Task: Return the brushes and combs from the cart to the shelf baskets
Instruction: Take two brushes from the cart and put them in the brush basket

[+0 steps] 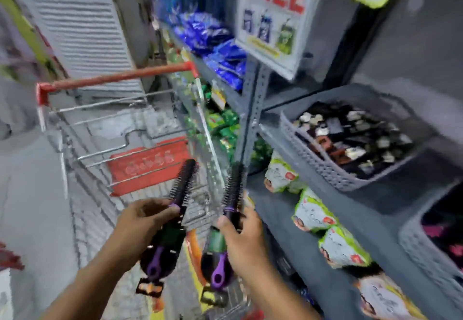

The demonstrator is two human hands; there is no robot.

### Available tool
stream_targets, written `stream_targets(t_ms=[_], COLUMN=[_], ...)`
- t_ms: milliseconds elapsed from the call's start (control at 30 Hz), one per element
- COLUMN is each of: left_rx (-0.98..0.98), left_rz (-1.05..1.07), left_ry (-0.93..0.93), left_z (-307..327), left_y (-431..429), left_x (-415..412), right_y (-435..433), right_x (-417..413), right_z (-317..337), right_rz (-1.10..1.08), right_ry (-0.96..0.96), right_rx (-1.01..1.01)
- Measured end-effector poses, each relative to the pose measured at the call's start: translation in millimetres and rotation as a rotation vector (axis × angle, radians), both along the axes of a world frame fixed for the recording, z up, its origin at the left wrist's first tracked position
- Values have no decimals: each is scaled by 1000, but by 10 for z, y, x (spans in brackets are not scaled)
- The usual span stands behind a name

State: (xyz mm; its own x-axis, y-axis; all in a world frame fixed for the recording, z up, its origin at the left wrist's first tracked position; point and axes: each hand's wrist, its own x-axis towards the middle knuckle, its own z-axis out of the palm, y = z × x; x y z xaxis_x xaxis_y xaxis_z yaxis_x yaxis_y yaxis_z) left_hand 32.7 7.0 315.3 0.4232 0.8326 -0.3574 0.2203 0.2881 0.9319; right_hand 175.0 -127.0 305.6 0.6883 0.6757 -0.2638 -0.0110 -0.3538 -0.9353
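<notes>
My left hand (pixel 142 222) grips a black round brush with a purple handle (pixel 184 182), bristle end pointing up and away. My right hand (pixel 241 237) grips a second, matching black and purple brush (pixel 234 187), held the same way. Both brushes hang over the wire shopping cart (pixel 120 149) with its red handle bar. To the right, a grey woven basket (pixel 325 169) holding small dark and white items sits on the grey shelf. Part of another grey basket (pixel 426 252) shows at the right edge. The frame is blurred.
Grey metal shelving (pixel 253 109) runs along the right, stocked with blue packets above, green packets in the middle and white-and-green pouches (pixel 313 214) below the basket. A "FREE" sign (pixel 275 19) hangs from the upper shelf. Grey floor lies left of the cart.
</notes>
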Motion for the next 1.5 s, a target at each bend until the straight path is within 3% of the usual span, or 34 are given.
stream_targets(t_ms=[167, 300, 633, 833, 1033, 1200, 1500], left_rx=[-78, -84, -91, 182, 613, 743, 851], left_rz=[-264, -495, -788, -806, -911, -925, -970], left_ry=[-66, -106, -209, -122, 207, 373, 424], left_z=[598, 925, 1357, 1201, 823, 618, 579], left_y=[-286, -655, -1659, -2249, -2572, -2652, -2681], left_x=[440, 927, 2673, 3847, 4207, 4201, 4186], right_y=[-629, -1272, -2611, -2753, -2657, -2625, -2743], right_x=[214, 457, 1495, 2296, 2568, 2514, 2422], right_z=[524, 825, 1227, 1120, 720, 580, 611], right_rz=[-157, -283, -686, -834, -860, -804, -687], right_ry=[38, -5, -224, -244, -170, -152, -389], right_rx=[137, 102, 159, 38, -195, -361, -574])
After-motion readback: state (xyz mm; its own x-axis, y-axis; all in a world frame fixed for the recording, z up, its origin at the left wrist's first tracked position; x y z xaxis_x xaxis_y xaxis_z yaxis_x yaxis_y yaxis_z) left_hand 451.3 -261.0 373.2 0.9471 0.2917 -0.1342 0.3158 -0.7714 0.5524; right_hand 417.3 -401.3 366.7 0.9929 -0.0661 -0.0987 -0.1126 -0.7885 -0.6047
